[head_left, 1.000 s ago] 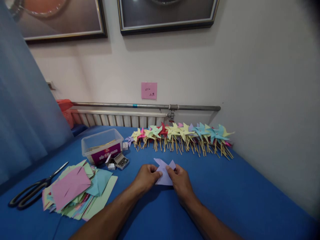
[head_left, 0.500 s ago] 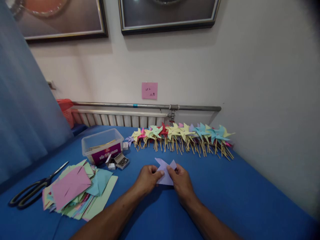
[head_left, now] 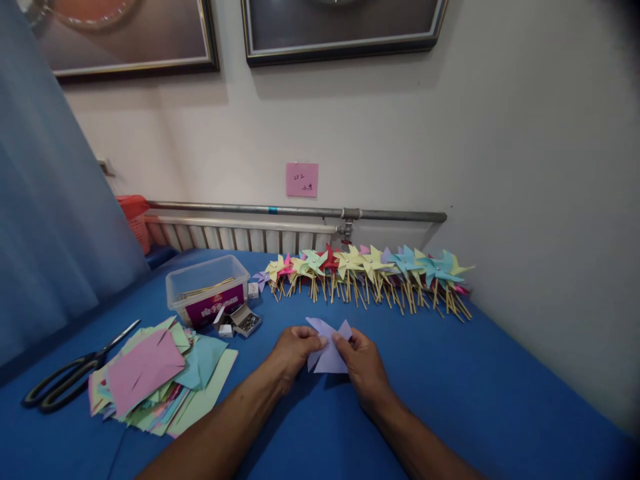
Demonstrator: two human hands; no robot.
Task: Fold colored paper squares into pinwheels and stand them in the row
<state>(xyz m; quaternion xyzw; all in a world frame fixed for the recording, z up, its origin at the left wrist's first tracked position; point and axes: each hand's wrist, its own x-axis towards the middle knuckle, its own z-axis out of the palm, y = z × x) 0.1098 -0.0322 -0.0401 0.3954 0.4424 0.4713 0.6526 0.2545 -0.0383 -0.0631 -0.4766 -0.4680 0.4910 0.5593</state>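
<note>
Both hands pinch one lilac paper square (head_left: pixel 327 353) at its middle — the left hand (head_left: pixel 293 350) has its grip closed on the paper's left side, thumb and fingertips meeting over a folded corner, and the right hand (head_left: pixel 365 363) has its grip closed on the right side in the same way. Held between the two hands, the paper sits just above the blue surface (head_left: pixel 475 387), near the centre of the view, with two pointed flaps sticking up beyond the fingers. Both forearms reach in from the bottom edge.

To the left lies a loose pile of coloured paper squares (head_left: pixel 160 377) — pink, green, teal and yellow — with slits cut in from their corners. Black-handled scissors (head_left: pixel 70 377) lie just left of that pile. Behind the pile stands a clear plastic tub (head_left: pixel 207 290) with a purple label and thin wooden sticks inside; a small open box of pins (head_left: pixel 245 321) sits just in front of it.

Along the far edge, against the wall, a long row of finished pinwheels (head_left: pixel 370 273) on wooden sticks lies side by side. A metal pipe (head_left: pixel 300 212) runs above them, and a pink note (head_left: pixel 301 179) is stuck to the wall.
</note>
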